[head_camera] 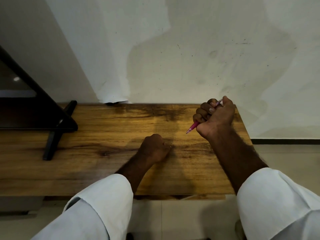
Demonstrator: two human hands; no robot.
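My right hand [215, 116] is raised over the far right part of a wooden table [107, 135] and grips a pink pen [194, 126] in its fist. The pen's tip points down and to the left, and its other end sticks out past my curled fingers. My left hand [154, 149] rests on the table near the middle, curled into a fist with nothing visible in it. Both forearms come out of white sleeves.
A dark monitor [26, 108] on a black stand [52, 142] occupies the table's left side. A white wall [173, 49] rises right behind the table. The table's right edge drops to a tiled floor [285, 156].
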